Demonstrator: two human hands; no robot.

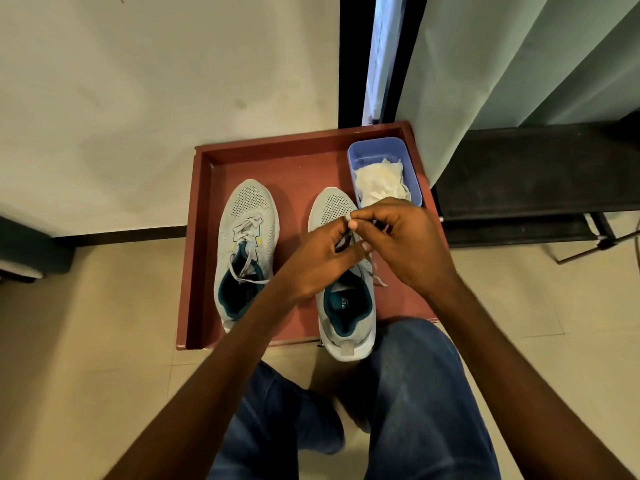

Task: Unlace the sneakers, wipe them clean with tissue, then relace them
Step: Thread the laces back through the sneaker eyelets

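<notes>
A: Where do the shoes sit?

B: Both stand side by side in a red-brown tray (201,237) on the tiled floor (86,341), toes pointing away from the person. The left sneaker (247,216) is grey with a teal lining, and its lace (246,263) is loose, trailing across the opening. The right sneaker (341,317) is just beside it, and its heel juts over the near rim of the tray.

A: And the hands?

B: Both work over the middle of the right sneaker. The left hand (317,263) has its fingers curled, and its thumb and forefinger pinch the pale tip of the right sneaker's lace (375,271). The right hand (405,244) is curled too, its fingertips meeting the left hand's at the same spot and pinching the lace there. A frayed stretch of that lace hangs out on the right side of the shoe, beneath the right hand.

A: Is the tissue close?

B: The tissue (379,183) lies crumpled in a small blue box (356,157), in the far right corner of the tray, just beyond the right hand.

A: Anything else?

B: The person's knees in blue jeans (415,393) are at the near side, and a pale curtain (485,81) hangs to the right.
</notes>
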